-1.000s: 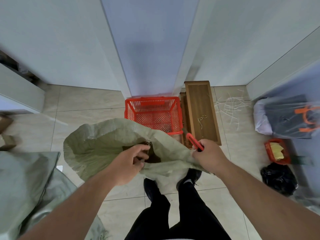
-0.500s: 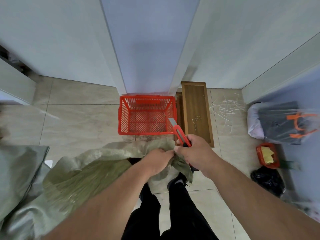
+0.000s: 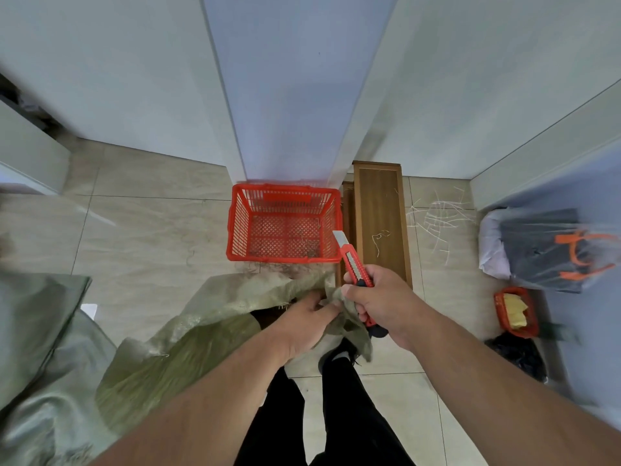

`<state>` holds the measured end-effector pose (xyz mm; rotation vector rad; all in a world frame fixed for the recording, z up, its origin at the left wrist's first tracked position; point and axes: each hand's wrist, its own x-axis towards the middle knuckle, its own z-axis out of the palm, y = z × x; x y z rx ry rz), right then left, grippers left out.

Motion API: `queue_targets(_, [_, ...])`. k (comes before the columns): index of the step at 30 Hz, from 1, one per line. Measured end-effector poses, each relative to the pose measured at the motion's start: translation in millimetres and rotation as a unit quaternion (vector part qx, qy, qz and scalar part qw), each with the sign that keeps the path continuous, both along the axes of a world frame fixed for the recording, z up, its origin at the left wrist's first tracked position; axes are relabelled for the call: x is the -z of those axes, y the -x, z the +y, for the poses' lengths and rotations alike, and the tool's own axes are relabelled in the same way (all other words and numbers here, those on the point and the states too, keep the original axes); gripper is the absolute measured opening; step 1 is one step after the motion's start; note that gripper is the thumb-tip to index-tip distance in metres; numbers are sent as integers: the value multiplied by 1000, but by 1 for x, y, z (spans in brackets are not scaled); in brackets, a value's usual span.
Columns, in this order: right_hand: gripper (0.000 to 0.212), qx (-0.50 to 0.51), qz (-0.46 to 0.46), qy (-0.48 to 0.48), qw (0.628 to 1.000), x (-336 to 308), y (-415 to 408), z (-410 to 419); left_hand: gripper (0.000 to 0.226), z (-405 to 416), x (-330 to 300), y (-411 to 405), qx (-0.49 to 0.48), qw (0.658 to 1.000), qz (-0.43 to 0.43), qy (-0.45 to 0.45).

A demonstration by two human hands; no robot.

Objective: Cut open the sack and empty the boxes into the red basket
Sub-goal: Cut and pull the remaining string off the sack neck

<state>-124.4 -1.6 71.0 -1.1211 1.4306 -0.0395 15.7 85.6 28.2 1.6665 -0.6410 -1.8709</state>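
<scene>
A green woven sack (image 3: 208, 327) lies slack on the tiled floor in front of my legs, its mouth bunched up. My left hand (image 3: 307, 322) grips the bunched sack edge. Right beside it my right hand (image 3: 379, 304) holds a red utility knife (image 3: 353, 262), blade out and pointing up toward the basket. The red plastic basket (image 3: 235, 227) stands on the floor against the wall, with only some loose fibres on its bottom. No boxes are visible.
Brown wooden panels (image 3: 381, 216) lie right of the basket. More green sacks (image 3: 33, 348) pile at the left. At the right are a plastic-wrapped bag (image 3: 544, 247), a small red tray (image 3: 515, 311), a black bag (image 3: 519, 354) and white strips (image 3: 437, 216).
The sack has dropped from a raised, open shape to a slack heap. My left hand slid right along its edge to meet my right hand. The knife blade now points up.
</scene>
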Motion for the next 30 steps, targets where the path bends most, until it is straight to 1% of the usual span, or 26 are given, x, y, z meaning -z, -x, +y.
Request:
queue_targets(1, [11, -1, 0, 5, 1000, 1, 1, 0, 33, 0, -1, 1, 4, 1000, 0, 7])
queue_targets(2, [11, -4, 4, 15, 1000, 2, 2, 0, 31, 1, -1, 1, -1, 1000, 3, 13])
queue_targets(4, [8, -28, 35, 56, 997, 4, 5, -2, 44, 4, 3, -1, -19, 999, -17, 28])
queue_targets(6, [6, -68, 73, 99, 990, 5, 7, -2, 56, 7, 2, -4, -9, 998, -52, 39])
queue_targets(9, [4, -90, 102, 135, 982, 7, 5, 7, 57, 9, -2, -10, 18, 997, -66, 46])
queue_targets(10, [7, -83, 99, 135, 982, 7, 2, 12, 56, 10, -4, -12, 29, 996, -71, 52])
queue_targets(13, [29, -46, 48, 98, 993, 3, -8, 27, 53, 10, -7, -17, 63, 992, -87, 66])
queue_targets(14, [31, -53, 46, 100, 992, 4, -11, 31, 52, 11, -6, -18, 76, 990, -97, 66])
queue_targets(16, [25, -63, 57, 121, 989, 7, -16, 35, 54, 13, -6, -17, 82, 990, -99, 65])
queue_targets(19, [15, 2, 45, 109, 993, 14, -19, 31, 59, 17, -5, -17, 66, 989, -117, 60])
queue_targets(21, [14, 30, 31, 91, 995, 16, -20, 28, 51, 20, -4, -20, 56, 981, -170, 71])
queue_targets(22, [13, 35, 25, 86, 995, 17, -19, 26, 44, 22, -4, -22, 54, 976, -195, 84])
queue_targets(24, [13, 34, 25, 87, 995, 17, -19, 24, 30, 24, -6, -24, 64, 968, -217, 106])
queue_targets(26, [12, 21, 33, 97, 995, 18, -19, 22, 22, 23, -10, -25, 78, 973, -191, 106])
queue_targets(27, [12, 14, 37, 101, 994, 19, -20, 21, 21, 22, -11, -26, 84, 977, -172, 95])
queue_targets(30, [11, -1, 48, 99, 994, 20, -20, 22, 35, 17, -14, -29, 107, 983, -136, 65])
